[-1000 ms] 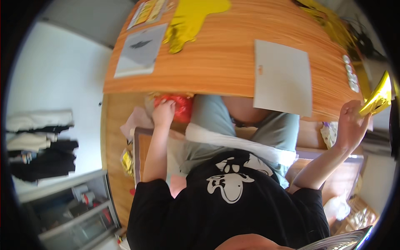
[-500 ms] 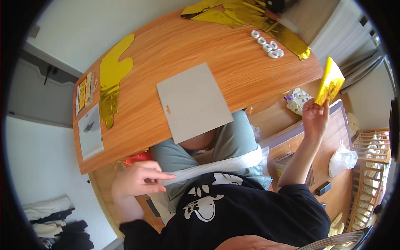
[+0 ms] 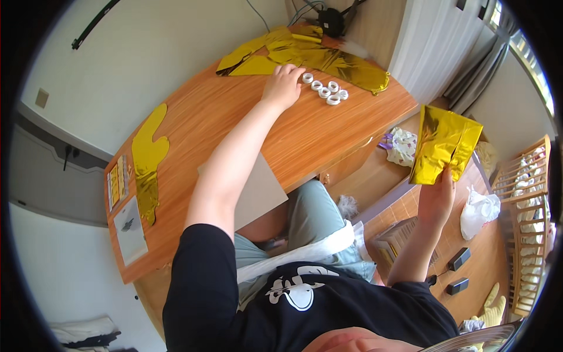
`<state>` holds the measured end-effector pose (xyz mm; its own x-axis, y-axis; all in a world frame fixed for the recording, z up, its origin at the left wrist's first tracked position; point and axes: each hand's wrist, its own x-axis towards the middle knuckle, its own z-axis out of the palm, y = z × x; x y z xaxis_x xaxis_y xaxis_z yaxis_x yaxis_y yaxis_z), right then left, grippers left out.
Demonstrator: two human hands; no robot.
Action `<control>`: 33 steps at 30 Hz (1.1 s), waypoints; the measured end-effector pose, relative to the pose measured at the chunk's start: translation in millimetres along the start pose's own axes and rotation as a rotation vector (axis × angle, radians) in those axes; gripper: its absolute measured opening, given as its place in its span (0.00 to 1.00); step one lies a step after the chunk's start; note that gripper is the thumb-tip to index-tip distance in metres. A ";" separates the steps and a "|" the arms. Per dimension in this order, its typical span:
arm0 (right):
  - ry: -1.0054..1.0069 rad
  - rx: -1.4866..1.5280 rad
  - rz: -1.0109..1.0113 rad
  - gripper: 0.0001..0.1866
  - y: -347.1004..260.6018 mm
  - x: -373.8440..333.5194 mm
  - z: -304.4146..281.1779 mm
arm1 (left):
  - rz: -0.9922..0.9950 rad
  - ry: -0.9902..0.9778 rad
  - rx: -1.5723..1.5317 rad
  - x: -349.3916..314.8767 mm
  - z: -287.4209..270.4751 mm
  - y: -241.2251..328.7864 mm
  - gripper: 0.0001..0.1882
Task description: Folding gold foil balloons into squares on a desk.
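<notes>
My left hand (image 3: 282,87) reaches across to the far part of the table. Its fingers are bent but somewhat apart, beside small white rolls (image 3: 308,78) and at the edge of the flat gold foil pieces (image 3: 255,66). I see nothing held in it, though the fingertips are partly hidden. Off the table's right side, my right hand (image 3: 437,199) pinches the lower edge of a folded gold foil balloon (image 3: 443,144), raised and facing me. My left forearm covers part of the grey board (image 3: 261,190) at the table's near edge.
A flat, curved gold foil shape (image 3: 148,161) lies at the table's left, near a picture card (image 3: 118,183) and a clear packet (image 3: 130,232). A black device with antennas (image 3: 331,22) stands at the back. A white plastic bag (image 3: 478,214) and a wooden rack (image 3: 522,217) are at right.
My left hand has gone from above my lap to the far side of the table, beside the white rolls. The foil in my right hand has turned its broad face toward me. My view has shifted.
</notes>
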<state>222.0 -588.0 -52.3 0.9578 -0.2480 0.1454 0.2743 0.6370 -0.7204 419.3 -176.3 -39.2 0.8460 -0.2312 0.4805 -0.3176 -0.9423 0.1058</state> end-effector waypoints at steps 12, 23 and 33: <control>-0.117 -0.250 0.116 0.21 31.4 -22.5 27.2 | 0.115 -0.026 -0.214 -59.4 -74.8 -5.0 0.04; -0.481 -0.239 0.299 0.28 113.9 -84.7 171.6 | -0.268 -0.075 -0.293 -264.6 -183.5 16.8 0.12; -0.477 -1.164 -0.186 0.27 167.3 -148.1 232.6 | -0.458 0.217 -0.271 -324.1 -177.4 36.8 0.24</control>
<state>146.1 -274.9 -36.6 0.9153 0.1759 0.3623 0.4020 -0.4544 -0.7949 57.5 -93.1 -36.6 0.8249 0.2680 0.4977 -0.0622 -0.8321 0.5511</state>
